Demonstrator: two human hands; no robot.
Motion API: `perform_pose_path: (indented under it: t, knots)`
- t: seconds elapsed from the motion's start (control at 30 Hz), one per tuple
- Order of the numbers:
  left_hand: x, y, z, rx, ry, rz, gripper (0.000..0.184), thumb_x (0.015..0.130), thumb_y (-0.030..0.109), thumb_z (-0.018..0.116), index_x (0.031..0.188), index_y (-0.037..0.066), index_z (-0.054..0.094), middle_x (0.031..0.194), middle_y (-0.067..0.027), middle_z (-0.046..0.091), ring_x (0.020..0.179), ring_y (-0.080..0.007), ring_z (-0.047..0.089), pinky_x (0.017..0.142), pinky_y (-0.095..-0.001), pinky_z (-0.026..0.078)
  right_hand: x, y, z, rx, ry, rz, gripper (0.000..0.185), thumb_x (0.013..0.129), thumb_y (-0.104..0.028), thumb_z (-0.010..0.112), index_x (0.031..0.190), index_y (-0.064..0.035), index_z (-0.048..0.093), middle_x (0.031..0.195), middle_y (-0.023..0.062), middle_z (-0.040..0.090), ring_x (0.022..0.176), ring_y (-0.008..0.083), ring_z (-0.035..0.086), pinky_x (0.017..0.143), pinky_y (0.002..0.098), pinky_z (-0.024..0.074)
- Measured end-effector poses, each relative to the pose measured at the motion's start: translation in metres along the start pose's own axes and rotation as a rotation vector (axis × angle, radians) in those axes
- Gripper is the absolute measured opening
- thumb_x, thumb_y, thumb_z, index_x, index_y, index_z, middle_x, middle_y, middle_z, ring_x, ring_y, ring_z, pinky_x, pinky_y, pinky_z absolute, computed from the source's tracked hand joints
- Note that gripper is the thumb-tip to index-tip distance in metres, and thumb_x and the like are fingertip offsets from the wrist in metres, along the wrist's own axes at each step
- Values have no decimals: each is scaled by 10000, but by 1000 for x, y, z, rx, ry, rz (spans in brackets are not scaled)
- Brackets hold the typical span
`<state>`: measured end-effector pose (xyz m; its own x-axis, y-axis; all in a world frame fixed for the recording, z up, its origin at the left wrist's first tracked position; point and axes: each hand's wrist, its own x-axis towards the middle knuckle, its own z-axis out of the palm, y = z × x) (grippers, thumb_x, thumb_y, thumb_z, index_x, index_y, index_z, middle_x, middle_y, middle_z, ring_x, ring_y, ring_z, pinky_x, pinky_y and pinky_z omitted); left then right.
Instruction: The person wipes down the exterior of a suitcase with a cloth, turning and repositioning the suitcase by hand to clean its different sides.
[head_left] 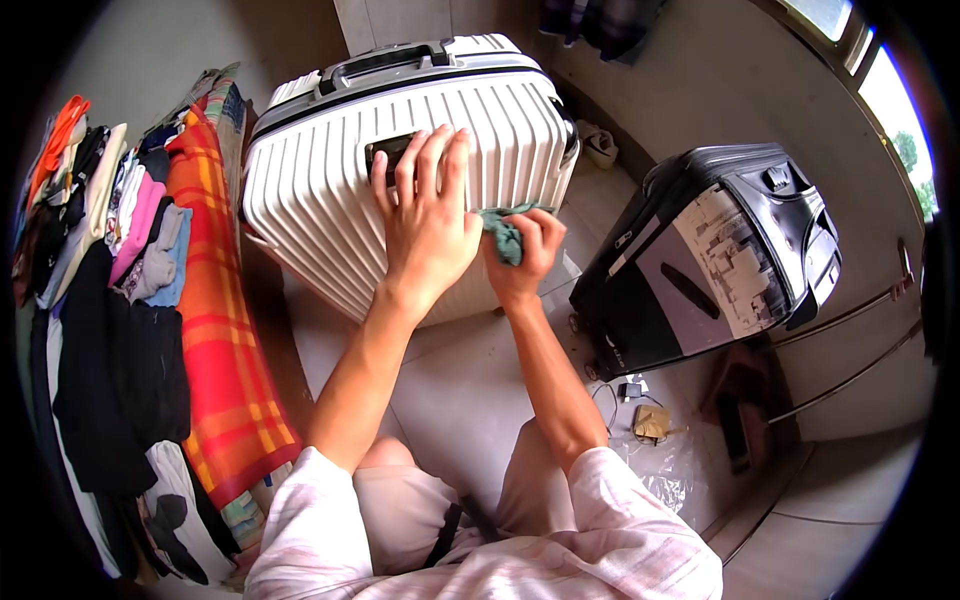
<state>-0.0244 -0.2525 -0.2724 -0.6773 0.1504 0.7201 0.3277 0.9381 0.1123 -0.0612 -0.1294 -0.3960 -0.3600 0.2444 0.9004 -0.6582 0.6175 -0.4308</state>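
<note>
A white ribbed hard-shell suitcase (320,185) stands upright on the floor in front of me, its black carry handle (385,60) on top. My left hand (428,215) lies on its front face with fingers stretched, the fingertips beside and partly over a dark badge (392,150). In my right hand (525,258) a crumpled green cloth (508,235) is bunched up. That hand presses the cloth against the lower right of the same face, and part of the cloth is hidden by the fingers.
A black and grey suitcase (690,270) stands to the right. Folded clothes (140,230) and an orange plaid blanket (225,330) lie on the left. A charger (630,390), a brown packet (651,424) and clear plastic (665,480) are on the floor. White shoes (598,145) sit behind.
</note>
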Motion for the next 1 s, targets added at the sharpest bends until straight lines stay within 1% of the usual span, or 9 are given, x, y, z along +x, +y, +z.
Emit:
perform_pose_path:
  t: [0.07,0.17,0.23,0.4,0.57,0.67,0.8,0.87,1.0]
  knots:
    - [-3,0,0,-8,15,11,841,681,61,655,1483,128,412,1485,-69,434,1426,-269,335,1204,-526,98,37,-20,-13,96,107,-9,375,605,14,779,949,-46,642,1029,134,557,976,316,538,855,418,455]
    - [-4,-1,-4,-30,2,13,835,675,41,639,1475,132,420,1483,-60,438,1420,-266,346,1202,-525,98,92,-38,-15,18,199,-122,393,590,39,764,953,-46,642,1025,131,557,983,308,541,856,408,458]
    - [-3,-3,-2,-28,-4,9,829,677,38,633,1473,137,424,1483,-55,439,1417,-262,351,1201,-520,101,97,-28,1,-55,195,-124,379,588,-4,781,943,-64,664,1019,115,575,999,306,520,872,406,434]
    - [1,-11,7,-37,63,47,772,709,41,617,1453,156,445,1475,-38,454,1405,-235,364,1189,-489,124,-4,28,21,-107,147,-41,391,621,-118,837,970,-97,663,1048,107,562,996,320,497,886,442,411]
    - [4,-11,13,-29,73,45,773,704,45,618,1448,163,445,1470,-29,446,1407,-228,353,1187,-504,120,-104,60,7,-57,-40,335,383,666,-60,806,1004,-73,627,1065,140,542,1012,366,517,889,463,428]
    - [2,-8,11,-30,74,37,778,700,44,615,1449,170,445,1462,-30,454,1403,-236,360,1194,-501,113,-46,39,-10,118,43,267,375,664,-17,791,996,-64,624,1066,145,539,1006,367,534,873,460,446]
    - [2,-6,9,-36,95,12,761,700,46,621,1434,177,468,1439,-27,483,1384,-231,387,1196,-496,117,78,17,-28,127,336,-70,329,646,28,732,950,-15,614,972,143,570,974,330,565,906,454,456]
    - [1,-5,14,-35,126,12,746,700,46,621,1421,176,484,1425,-25,498,1375,-229,399,1196,-494,121,119,14,-25,174,423,29,285,676,8,725,941,-20,625,972,127,599,967,321,572,911,427,453]
    - [4,-3,18,-15,187,3,708,695,42,621,1384,174,528,1396,-18,531,1353,-227,428,1194,-491,130,118,29,-2,117,289,176,253,702,-17,724,937,-37,633,959,133,625,957,324,572,868,427,455]
